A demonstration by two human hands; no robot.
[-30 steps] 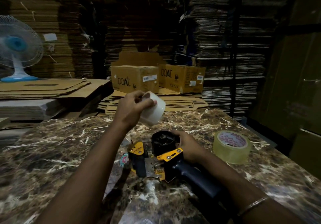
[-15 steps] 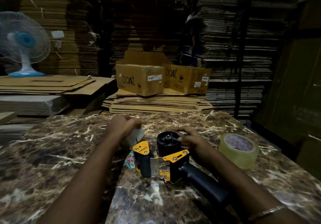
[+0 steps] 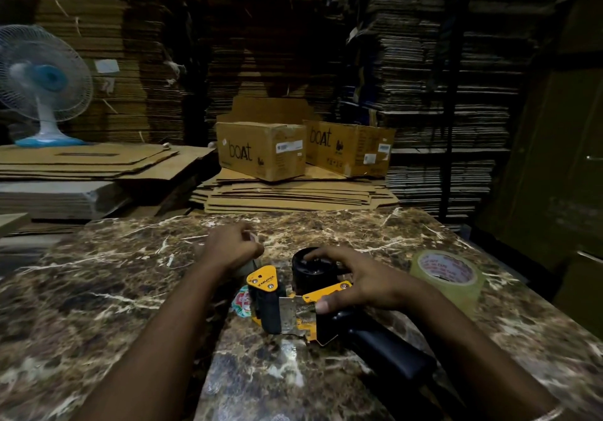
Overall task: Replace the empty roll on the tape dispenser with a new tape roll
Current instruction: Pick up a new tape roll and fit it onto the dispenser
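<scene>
The yellow and black tape dispenser lies on its side on the marble table, its black hub bare and its black handle pointing toward me. My right hand grips it, fingers over the hub and thumb on the yellow side plate. My left hand is curled over the white empty roll, which rests on the table just left of the dispenser and is mostly hidden under the hand. The new clear tape roll lies flat to the right, apart from both hands.
Two brown "boat" cartons sit on flattened cardboard beyond the table's far edge. A blue and white fan stands at the back left. Tall stacks of cardboard fill the background. A small sticker lies beside the dispenser.
My left hand has brought the empty roll down from the air onto the table beside the dispenser. My right hand has shifted from behind the hub to over the hub and side plate.
</scene>
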